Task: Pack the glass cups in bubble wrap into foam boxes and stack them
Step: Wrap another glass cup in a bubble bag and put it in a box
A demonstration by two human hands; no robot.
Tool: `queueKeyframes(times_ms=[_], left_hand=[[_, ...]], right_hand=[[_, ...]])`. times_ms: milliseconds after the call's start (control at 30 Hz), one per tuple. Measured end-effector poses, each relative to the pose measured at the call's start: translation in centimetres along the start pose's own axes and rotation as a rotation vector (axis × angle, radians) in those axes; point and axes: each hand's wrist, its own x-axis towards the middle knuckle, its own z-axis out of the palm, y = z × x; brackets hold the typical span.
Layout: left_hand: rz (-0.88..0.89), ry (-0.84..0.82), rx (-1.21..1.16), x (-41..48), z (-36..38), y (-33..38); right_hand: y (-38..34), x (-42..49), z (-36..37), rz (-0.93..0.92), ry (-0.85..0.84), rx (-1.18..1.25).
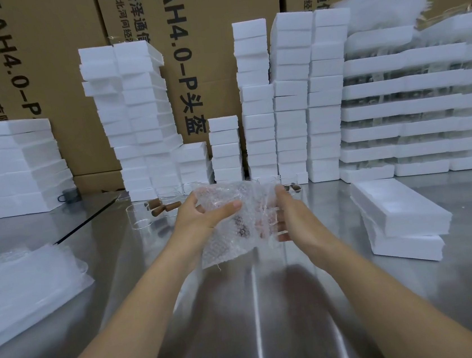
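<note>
A sheet of bubble wrap [236, 231] hangs above the steel table between both hands, bunched around something I cannot make out clearly. My left hand [203, 212] grips its upper left part, thumb across the front. My right hand [288, 214] holds the right side with fingers curled behind the wrap. Bare glass cups [140, 216] with brown wooden handles [163, 209] stand on the table just beyond the hands. Two white foam boxes [400, 216] lie stacked at the right.
Tall stacks of white foam boxes [290, 99] line the back of the steel table [245, 325], in front of big cardboard cartons [54, 67]. A pile of bubble wrap sheets [20, 288] lies at the left. Foam trays holding glassware [420, 104] are stacked at the right back.
</note>
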Motion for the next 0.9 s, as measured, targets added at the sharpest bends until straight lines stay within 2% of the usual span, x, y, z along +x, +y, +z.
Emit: queueKeyframes(times_ms=[133, 233, 367, 533, 633, 733, 800, 900], left_hand=[[-0.027, 0.011, -0.044, 0.0, -0.1, 0.2], [-0.034, 0.005, -0.048, 0.2, -0.4, 0.0], [-0.039, -0.018, -0.047, 0.3, -0.6, 0.0], [-0.052, -0.041, -0.035, 0.0, -0.3, 0.1], [-0.062, -0.048, -0.06, -0.1, -0.3, 0.3], [-0.063, -0.074, -0.091, -0.1, -0.4, 0.4], [-0.069, -0.071, -0.107, -0.1, -0.5, 0.4], [-0.079, -0.053, -0.114, 0.0, -0.8, 0.3]], right_hand=[[0.0, -0.4, -0.2, -0.131, -0.029, 0.029], [0.3, 0.1, -0.3, -0.157, 0.113, -0.046], [0.5, 0.3, -0.8, -0.159, 0.286, -0.024], [0.7, 0.5, -1.0, -0.209, 0.374, -0.023], [0.5, 0.3, -1.0, -0.203, 0.273, 0.023], [0.5, -0.1, -1.0, -0.141, -0.102, 0.079], [0.9, -0.1, -0.9, -0.091, -0.267, 0.035], [2.1, 0.5, -1.0, -0.066, -0.184, -0.109]])
